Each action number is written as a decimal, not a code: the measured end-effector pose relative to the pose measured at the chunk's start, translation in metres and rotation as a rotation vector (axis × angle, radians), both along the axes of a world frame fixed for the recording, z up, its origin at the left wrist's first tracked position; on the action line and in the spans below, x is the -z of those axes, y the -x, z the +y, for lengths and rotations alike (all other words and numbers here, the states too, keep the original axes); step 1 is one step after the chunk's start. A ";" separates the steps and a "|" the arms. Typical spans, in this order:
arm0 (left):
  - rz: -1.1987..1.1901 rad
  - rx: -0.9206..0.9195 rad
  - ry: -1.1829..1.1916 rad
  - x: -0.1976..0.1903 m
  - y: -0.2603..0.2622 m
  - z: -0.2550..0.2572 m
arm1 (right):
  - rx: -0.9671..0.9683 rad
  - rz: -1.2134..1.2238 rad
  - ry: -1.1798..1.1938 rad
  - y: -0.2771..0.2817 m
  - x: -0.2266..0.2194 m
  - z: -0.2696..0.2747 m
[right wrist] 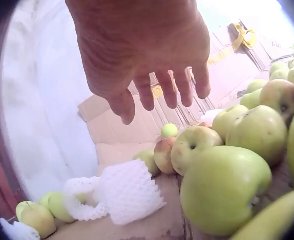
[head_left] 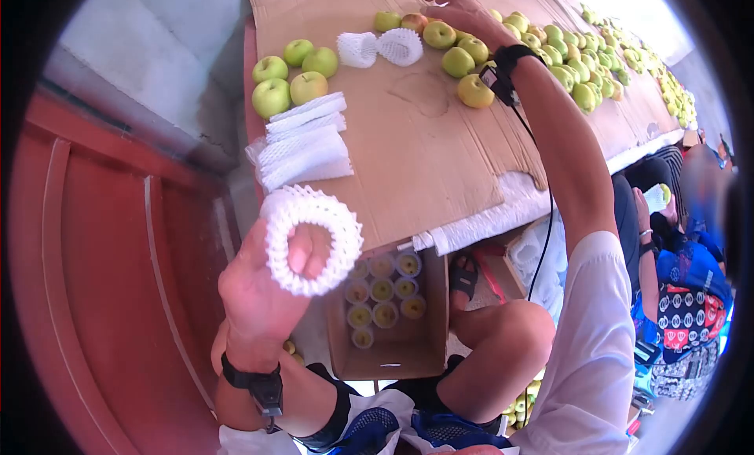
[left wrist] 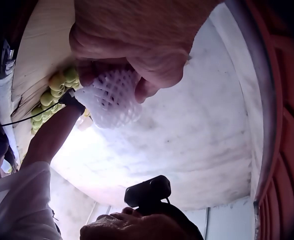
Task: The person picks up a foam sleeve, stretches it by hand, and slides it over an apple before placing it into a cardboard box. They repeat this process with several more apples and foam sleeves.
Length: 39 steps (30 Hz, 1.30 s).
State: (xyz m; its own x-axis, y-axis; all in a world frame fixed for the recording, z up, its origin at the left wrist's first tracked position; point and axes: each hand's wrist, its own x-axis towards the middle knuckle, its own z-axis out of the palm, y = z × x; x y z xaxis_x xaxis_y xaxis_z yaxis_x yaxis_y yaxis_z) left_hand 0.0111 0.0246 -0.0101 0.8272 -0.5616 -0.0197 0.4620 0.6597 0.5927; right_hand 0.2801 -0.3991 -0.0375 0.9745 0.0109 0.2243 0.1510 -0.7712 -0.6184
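My left hand holds a white foam net sleeve by its side, its round mouth facing up. In the left wrist view thumb and fingers pinch the sleeve, and no fruit shows inside. My right hand reaches over the far part of the cardboard-covered table, fingers spread and hanging down. Beneath and beside it lie green apples, some with a red blush; nothing is between its fingers. Two more foam sleeves stand on the cardboard left of these apples.
Flat foam sleeves are stacked at the table's left edge, near several green apples. A large apple pile spreads to the right. Below the table, a cardboard box holds sleeved apples between my knees. Another person sits at right.
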 end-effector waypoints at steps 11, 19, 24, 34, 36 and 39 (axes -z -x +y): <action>0.012 -0.082 -0.101 -0.006 -0.031 0.008 | -0.132 0.363 0.367 -0.071 -0.001 0.034; -0.008 -0.096 -0.074 -0.008 -0.037 0.004 | -0.250 0.370 0.364 -0.091 0.030 0.020; -0.001 -0.085 -0.097 -0.009 -0.034 0.006 | -0.224 0.323 0.349 -0.075 0.032 0.018; -0.018 -0.103 -0.075 -0.017 -0.031 -0.002 | -0.141 0.305 0.444 -0.016 0.026 0.044; -0.022 -0.097 -0.065 -0.019 -0.031 -0.002 | -0.130 0.280 0.481 -0.004 0.028 0.050; -0.022 -0.088 -0.057 -0.021 -0.031 -0.002 | -0.142 0.250 0.492 0.019 0.025 0.057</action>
State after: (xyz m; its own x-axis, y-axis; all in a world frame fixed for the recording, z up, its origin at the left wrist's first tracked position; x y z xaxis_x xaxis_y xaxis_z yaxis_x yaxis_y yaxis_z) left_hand 0.0426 0.0227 0.0110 0.8738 -0.4854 -0.0306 0.3902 0.6620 0.6399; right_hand 0.2611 -0.3421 -0.0628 0.9787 0.1902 -0.0774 0.1691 -0.9603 -0.2218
